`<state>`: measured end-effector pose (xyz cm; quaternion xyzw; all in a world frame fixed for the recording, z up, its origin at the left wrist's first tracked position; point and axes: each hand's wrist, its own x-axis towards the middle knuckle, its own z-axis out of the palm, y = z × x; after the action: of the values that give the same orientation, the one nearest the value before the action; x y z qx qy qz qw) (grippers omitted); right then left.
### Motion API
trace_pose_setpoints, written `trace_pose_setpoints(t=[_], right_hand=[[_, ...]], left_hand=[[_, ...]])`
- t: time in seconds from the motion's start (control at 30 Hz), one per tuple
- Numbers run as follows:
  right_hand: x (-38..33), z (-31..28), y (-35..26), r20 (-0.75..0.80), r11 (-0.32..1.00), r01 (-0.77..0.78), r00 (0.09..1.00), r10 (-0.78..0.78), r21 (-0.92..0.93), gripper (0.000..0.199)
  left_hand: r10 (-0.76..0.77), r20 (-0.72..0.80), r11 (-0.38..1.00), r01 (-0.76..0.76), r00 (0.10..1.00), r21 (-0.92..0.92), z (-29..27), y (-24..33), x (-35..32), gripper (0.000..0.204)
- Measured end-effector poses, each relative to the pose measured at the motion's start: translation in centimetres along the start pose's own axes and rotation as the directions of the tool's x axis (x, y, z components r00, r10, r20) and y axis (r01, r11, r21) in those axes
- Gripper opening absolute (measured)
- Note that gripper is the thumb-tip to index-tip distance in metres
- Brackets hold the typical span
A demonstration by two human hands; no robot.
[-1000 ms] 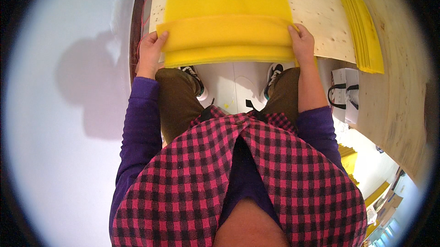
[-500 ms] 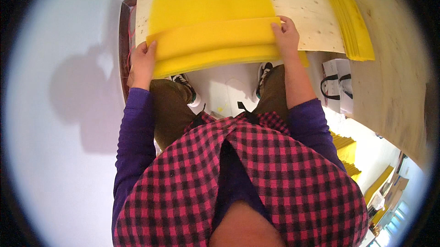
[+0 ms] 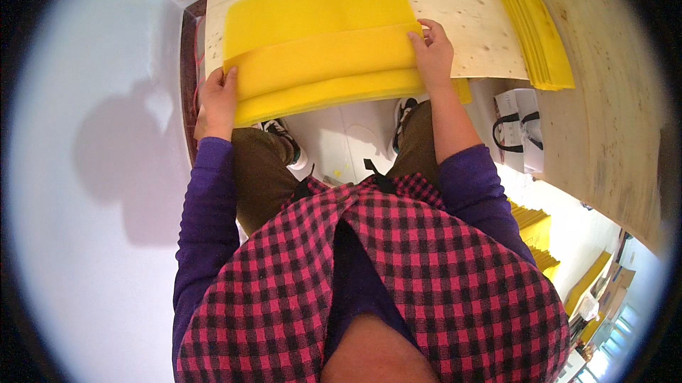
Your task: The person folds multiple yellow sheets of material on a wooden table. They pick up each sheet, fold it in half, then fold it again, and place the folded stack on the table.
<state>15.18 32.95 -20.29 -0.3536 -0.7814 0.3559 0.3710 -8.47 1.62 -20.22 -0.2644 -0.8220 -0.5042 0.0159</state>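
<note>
pinching both ends of a soft folded yellow foam sheet [image 3: 323,63], left hand [image 3: 217,102] and right hand [image 3: 433,56], each grip closed.

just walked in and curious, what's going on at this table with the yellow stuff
A person stands at a pale wooden table with a yellow sheet lying flat on it. The near part is folded over, and the left hand and right hand each grip an end of that fold. A stack of yellow sheets lies to the right.
</note>
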Motion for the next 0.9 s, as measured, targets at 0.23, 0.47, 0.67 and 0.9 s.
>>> trace_pose_setpoints(t=[0.23, 0.47, 0.67, 0.9], right_hand=[[0.3, 0.5, 0.7, -0.007, 0.999, -0.039, 0.999, 0.039, -0.036, 0.039], [0.3, 0.5, 0.7, 0.0, 0.993, -0.038, 0.999, 0.038, -0.111, 0.041], [0.1, 0.2, 0.7, -0.011, 0.997, -0.036, 0.999, 0.035, -0.073, 0.038], [0.1, 0.2, 1.2, 0.037, 0.993, -0.029, 0.999, 0.033, -0.116, 0.039]], left_hand=[[-0.059, 0.055, 0.994, 0.054, 0.997, 0.097, -0.3, 0.6, -0.1, 0.022], [-0.047, 0.037, 0.991, 0.042, 0.998, 0.124, -0.3, 1.0, -0.2, 0.022], [-0.033, 0.027, 0.995, 0.03, 0.999, 0.096, -0.7, 0.5, -0.2, 0.021], [-0.034, 0.057, 0.987, 0.025, 0.998, 0.16, 0.1, -1.8, 0.4, 0.03]])
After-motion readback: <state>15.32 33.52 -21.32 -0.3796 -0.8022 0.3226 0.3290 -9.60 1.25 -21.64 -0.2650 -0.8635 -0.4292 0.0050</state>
